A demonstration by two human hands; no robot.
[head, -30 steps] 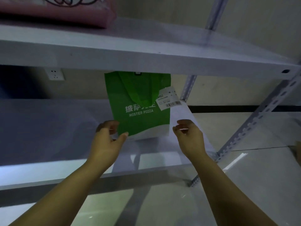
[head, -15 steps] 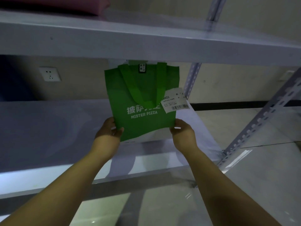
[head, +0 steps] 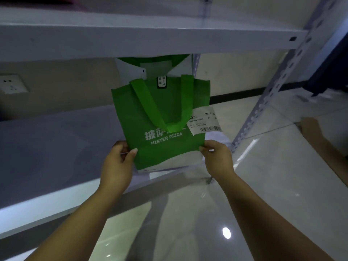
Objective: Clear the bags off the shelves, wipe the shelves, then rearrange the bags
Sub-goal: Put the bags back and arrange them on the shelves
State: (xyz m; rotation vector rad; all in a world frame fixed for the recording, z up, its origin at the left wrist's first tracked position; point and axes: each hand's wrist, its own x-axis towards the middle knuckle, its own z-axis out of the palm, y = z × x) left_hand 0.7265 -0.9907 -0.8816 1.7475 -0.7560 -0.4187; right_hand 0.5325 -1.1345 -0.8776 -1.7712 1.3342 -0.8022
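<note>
A green Mister Pizza bag (head: 160,117) is held upright between the upper shelf (head: 150,34) and lower shelf (head: 47,147), the left hand (head: 116,164) and right hand (head: 218,159) each pinching a bottom corner, a printed receipt (head: 204,122) at its right edge.

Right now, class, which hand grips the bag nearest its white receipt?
The right hand, pinching the green bag at the lower corner just below the receipt; the left hand grips the opposite corner.
</note>
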